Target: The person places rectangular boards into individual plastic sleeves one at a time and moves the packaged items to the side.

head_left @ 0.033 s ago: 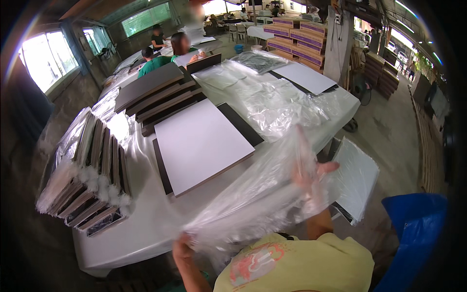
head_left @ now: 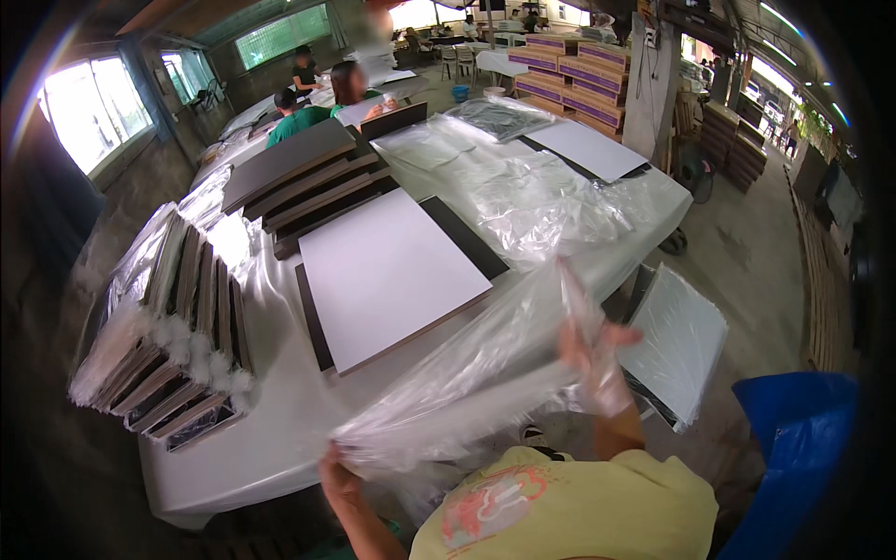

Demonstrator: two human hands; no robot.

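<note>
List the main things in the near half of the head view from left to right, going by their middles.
Row of dark rectangular panels in clear plastic → white rectangular board → held-up clear plastic film → pale rectangular panel in clear plastic → blue plastic sheet.

Bright window [head_left: 98,114], left, with dark blue curtain [head_left: 61,201]; green-tinted window [head_left: 280,35] at the back; grey pillar [head_left: 651,89]; grey floor [head_left: 747,252] (chairs [head_left: 465,60] far off); white tube lights [head_left: 780,14], at upper right.
</note>
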